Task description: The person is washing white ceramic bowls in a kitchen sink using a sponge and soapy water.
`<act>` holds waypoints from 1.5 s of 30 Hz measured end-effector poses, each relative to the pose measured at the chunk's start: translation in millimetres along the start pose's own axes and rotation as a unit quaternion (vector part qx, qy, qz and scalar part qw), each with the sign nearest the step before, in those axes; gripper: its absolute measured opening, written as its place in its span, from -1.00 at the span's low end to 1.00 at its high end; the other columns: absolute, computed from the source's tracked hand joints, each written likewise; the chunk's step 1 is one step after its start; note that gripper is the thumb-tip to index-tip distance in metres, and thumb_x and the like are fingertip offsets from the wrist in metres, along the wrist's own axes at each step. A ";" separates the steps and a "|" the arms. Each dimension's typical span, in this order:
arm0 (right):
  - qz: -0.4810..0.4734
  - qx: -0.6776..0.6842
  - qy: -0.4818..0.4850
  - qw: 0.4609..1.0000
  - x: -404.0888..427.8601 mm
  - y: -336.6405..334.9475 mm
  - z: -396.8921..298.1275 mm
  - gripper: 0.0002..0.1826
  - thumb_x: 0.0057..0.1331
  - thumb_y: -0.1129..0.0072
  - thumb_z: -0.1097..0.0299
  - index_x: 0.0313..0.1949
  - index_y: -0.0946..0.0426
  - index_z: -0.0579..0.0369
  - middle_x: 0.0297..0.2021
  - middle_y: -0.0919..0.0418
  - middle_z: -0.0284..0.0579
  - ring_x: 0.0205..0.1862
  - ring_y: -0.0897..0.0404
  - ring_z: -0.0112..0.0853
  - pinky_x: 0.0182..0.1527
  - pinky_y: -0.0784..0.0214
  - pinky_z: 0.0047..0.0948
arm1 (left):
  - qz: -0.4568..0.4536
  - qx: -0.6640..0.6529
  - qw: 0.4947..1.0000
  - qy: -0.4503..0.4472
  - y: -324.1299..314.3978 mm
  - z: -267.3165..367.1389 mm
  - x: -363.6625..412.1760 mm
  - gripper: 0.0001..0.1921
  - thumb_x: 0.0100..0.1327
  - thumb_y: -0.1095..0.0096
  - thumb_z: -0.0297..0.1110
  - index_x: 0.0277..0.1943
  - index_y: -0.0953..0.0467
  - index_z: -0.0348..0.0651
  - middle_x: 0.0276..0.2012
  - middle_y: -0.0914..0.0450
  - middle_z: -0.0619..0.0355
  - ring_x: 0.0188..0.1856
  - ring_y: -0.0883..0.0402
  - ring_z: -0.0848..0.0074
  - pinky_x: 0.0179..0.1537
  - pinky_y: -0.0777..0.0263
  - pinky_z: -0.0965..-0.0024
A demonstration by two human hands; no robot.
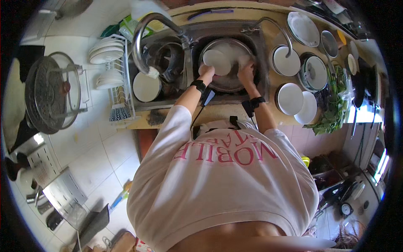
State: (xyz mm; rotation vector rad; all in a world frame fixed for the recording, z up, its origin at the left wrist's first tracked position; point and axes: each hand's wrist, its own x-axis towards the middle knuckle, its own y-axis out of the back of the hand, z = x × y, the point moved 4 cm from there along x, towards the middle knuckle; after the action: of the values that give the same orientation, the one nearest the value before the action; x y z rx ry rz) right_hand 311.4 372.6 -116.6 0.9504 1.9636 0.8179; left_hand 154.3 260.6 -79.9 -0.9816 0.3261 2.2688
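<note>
My left hand (207, 71) grips the edge of a white bowl or small dish (218, 62), tilted over a large round metal basin (229, 87). The basin sits in the right bowl of a double steel sink (263, 85). Inside the basin's right side is my right hand (246, 75), fingers pointing down beside a blurred whitish shape; whether it holds this cannot be told. Cloudy water seems to fill part of the basin. In the left sink bowl lie a white bowl (146, 87) and a dark pan (170, 63), partly hidden by the large curved faucet (138, 41).
White plates fill a wall rack (126, 85) at left. Right of the sink stand several white bowls (289, 99), a large plate (303, 29), a strainer (329, 44) and leafy greens (335, 107). A thin faucet (280, 26) arches over a bowl. A blue-handled knife (220, 11) lies behind the sink.
</note>
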 end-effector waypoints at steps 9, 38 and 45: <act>-0.017 -0.136 0.121 0.983 7.8 -23.2 -42.3 -0.30 0.12 -0.08 0.39 0.20 0.04 0.21 0.06 -0.14 0.20 0.04 -0.29 0.05 -0.03 -0.29 -0.12 | -0.150 -0.007 0.988 0.042 17.1 -78.8 90.1 -0.58 0.28 0.14 -0.42 0.20 -0.15 -0.23 0.14 -0.29 -0.08 0.06 -0.42 0.15 -0.11 -0.52 0.10; -0.079 -0.215 0.147 0.962 9.5 -60.0 -27.7 -0.69 0.16 -0.05 0.33 -0.11 -0.45 0.16 -0.13 -0.47 0.11 0.01 -0.41 -0.11 0.03 -0.26 -0.22 | -0.321 0.512 0.789 -0.113 -35.4 -44.8 113.6 -0.58 0.36 0.24 -0.13 0.10 -0.39 -0.19 0.05 -0.44 0.00 0.09 -0.40 0.33 0.04 -0.29 0.26; 0.189 -0.106 0.093 0.972 59.2 -125.3 65.1 -0.68 0.21 0.02 0.35 -0.09 -0.40 0.25 -0.12 -0.43 0.17 -0.03 -0.41 -0.04 -0.02 -0.27 -0.16 | -0.226 0.255 0.932 0.127 -62.8 -28.6 76.7 -0.31 0.31 0.44 0.21 0.30 -0.08 -0.16 0.23 -0.21 -0.03 0.20 -0.27 0.22 0.16 -0.17 0.25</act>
State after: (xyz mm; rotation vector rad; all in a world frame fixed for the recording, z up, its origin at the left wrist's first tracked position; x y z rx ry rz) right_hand 302.0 371.3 -269.4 1.1699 1.8253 1.3459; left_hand 171.0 330.9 -153.6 -0.9475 0.6833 1.5311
